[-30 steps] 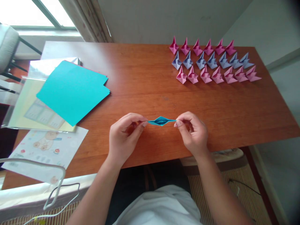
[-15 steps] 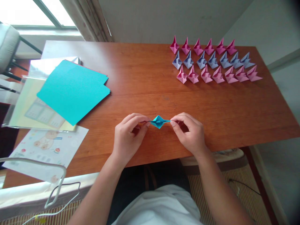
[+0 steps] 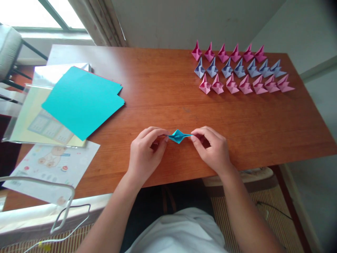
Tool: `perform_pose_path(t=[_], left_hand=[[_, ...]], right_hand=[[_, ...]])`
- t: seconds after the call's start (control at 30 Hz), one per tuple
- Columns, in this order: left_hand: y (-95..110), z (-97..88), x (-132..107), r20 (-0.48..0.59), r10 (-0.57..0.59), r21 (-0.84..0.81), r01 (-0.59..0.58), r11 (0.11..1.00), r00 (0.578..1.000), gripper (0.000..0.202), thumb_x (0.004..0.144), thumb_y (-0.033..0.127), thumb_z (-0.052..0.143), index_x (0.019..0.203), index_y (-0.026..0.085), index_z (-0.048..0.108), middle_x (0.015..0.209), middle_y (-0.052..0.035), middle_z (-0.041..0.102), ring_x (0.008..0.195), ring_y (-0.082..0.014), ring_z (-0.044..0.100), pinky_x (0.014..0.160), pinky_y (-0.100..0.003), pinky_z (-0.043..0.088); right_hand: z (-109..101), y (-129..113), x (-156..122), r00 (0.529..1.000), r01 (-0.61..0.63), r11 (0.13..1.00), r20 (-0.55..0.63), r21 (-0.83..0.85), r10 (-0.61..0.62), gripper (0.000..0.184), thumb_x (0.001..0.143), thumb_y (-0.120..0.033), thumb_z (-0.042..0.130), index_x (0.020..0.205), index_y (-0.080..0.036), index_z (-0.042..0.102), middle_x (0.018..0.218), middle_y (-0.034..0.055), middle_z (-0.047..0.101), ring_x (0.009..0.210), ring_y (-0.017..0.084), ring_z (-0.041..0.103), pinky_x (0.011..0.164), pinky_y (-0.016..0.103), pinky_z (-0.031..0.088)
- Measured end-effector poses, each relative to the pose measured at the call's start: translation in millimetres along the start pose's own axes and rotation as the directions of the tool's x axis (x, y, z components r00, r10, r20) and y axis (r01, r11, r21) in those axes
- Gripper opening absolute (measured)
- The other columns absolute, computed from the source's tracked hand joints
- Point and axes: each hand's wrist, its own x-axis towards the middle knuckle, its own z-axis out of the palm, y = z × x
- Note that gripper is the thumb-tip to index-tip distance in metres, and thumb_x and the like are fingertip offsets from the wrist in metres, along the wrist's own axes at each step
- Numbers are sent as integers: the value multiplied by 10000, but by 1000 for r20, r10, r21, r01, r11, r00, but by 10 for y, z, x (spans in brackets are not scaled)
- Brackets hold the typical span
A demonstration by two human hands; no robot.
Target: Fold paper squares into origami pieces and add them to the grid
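Note:
A small folded teal paper piece (image 3: 178, 136) is held just above the near part of the wooden table (image 3: 163, 91). My left hand (image 3: 146, 154) pinches its left tip between thumb and forefinger. My right hand (image 3: 213, 149) pinches its right tip the same way. Both hands are closed on the paper, a short way from the table's near edge.
Three rows of several folded pink and lilac paper figures (image 3: 240, 70) stand at the far right. A stack of teal sheets (image 3: 81, 100) lies at the left on a clear plastic sleeve (image 3: 39, 105), with a printed sheet (image 3: 52, 168) below. A chair (image 3: 10, 52) stands far left.
My hands have moved closer together, pushing the paper's two tips inward. The piece has become shorter and wider in the middle.

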Motion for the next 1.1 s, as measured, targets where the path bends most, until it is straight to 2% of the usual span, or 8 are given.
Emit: perform_pose_path(t=[0.67,1.1], left_hand=[[28,-24,-6,-18,-17,-36,16,999,1000,91,939,173,634,958,190,721,938,-30,738,743,-111,638,643,-211,512],[11,-37,-13,-40,-14,-34,12,999,999,98,939,164,634,964,195,724,942,-34,741,793,-133,659,696,-237,525]], right_hand=[[-2,-8,-2,1000,1,1000,12,24,-2,78,949,-193,614,1008,-236,642,857,16,667,740,154,646,654,283,543],[-51,27,31,998,56,998,17,-23,-55,50,961,-203,624,939,-230,661,854,24,693,737,155,648,658,294,523]])
